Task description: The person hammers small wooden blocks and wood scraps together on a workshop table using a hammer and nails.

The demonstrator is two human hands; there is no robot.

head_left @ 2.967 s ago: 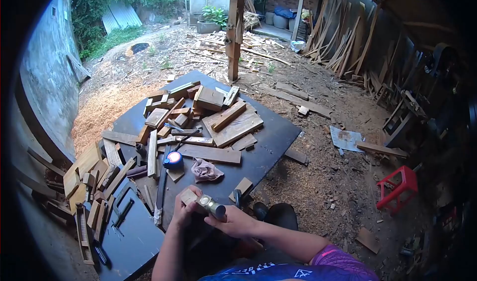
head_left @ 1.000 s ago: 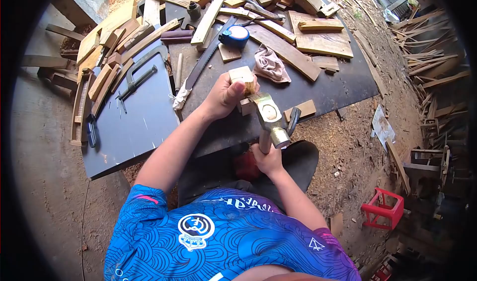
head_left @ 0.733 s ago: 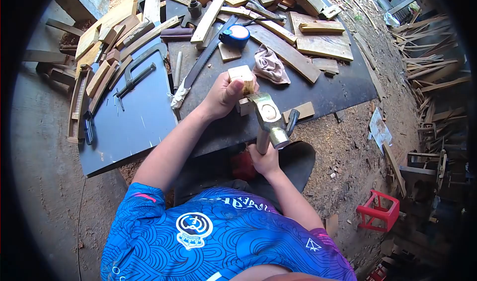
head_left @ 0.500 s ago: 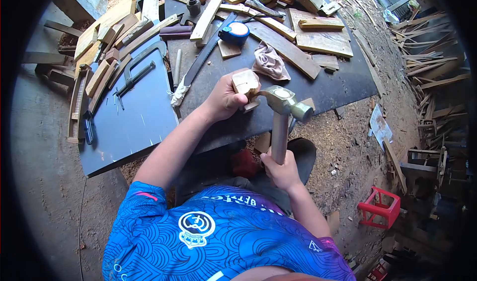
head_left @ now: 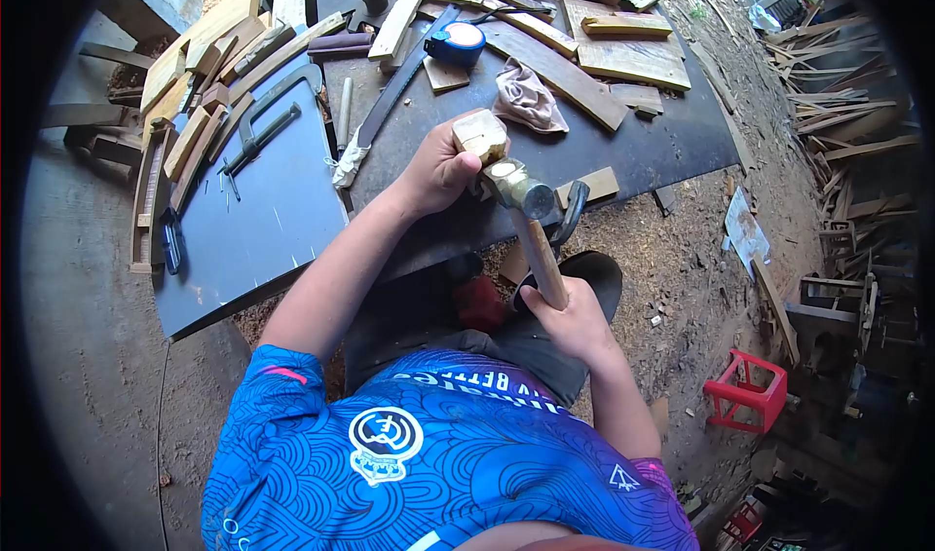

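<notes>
My left hand [head_left: 435,169] is closed around a pale wooden block [head_left: 481,134], holding it above the near edge of the dark table. My right hand [head_left: 575,319] grips the wooden handle of a hammer [head_left: 542,259] in front of my lap. The hammer's metal head lies right against the lower side of the block, by my left fingers. Whether the head's far end touches the wood is hidden. Just right of the hammer head are a flat wood offcut [head_left: 590,187] and a black curved metal piece [head_left: 573,212] at the table edge.
On the dark table [head_left: 672,161] lie a crumpled cloth [head_left: 528,96], a blue tape measure [head_left: 455,43], a handsaw [head_left: 404,83] and several wood pieces. A C-clamp [head_left: 261,134] rests on the left panel. A red stool [head_left: 747,392] stands on the floor at right.
The hammer head has swung left and slightly down against the block, its handle now tilting. My right hand has shifted a little right. My left hand keeps hold of the block.
</notes>
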